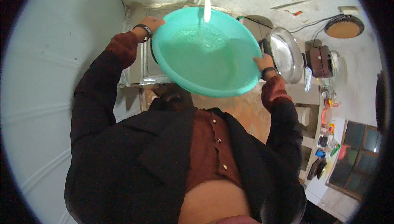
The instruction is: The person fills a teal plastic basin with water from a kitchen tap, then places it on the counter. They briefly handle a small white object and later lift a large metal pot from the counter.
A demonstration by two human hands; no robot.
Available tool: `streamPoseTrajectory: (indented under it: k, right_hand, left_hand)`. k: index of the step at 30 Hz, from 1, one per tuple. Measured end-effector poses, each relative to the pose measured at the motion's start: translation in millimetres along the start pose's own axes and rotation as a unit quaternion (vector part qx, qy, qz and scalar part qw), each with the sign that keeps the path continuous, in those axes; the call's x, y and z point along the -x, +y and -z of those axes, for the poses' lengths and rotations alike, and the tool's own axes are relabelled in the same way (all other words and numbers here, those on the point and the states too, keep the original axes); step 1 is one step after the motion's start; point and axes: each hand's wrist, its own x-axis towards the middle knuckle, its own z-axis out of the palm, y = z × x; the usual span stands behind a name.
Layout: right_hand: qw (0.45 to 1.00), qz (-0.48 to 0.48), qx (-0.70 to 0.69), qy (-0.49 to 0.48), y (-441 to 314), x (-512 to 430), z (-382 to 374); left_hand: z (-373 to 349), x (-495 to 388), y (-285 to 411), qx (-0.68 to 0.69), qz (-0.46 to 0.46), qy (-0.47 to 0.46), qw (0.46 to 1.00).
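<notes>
A wide turquoise plastic basin (184,84) is held over the sink under a curved white faucet (207,10). Water (203,51) runs from the spout and ripples inside the basin. My left hand (153,23) grips the rim at the upper left. At the right side of the rim, my right hand (263,62) has hold of it, fingers mostly hidden by the edge. Below and behind the basin, part of a metal sink (150,67) shows, its front edge wrapped in foil; the rest is covered by the basin.
Right of the basin, a large shiny metal bowl (286,56) leans on the counter. Further along are a dark brown appliance (319,61) and several bottles and packets. A round woven item (344,27) hangs on the wall near cables. A pale wall (46,70) rises close on my left.
</notes>
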Motion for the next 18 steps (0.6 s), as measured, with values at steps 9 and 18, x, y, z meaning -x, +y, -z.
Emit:
streamPoseTrajectory:
  k: [9, 18]
  right_hand:
    - [1.000, 0.009, 0.002, 0.029, -2.5, 16.5, 13.8]
    - [0.999, 0.005, -0.033, 0.032, -7.5, 32.5, 31.2]
  left_hand:
    - [-16.7, -27.5, -15.0, -0.191, -0.150, -0.004, 0.970]
    - [-25.7, -48.6, -14.3, -0.241, -0.139, -0.007, 0.961]
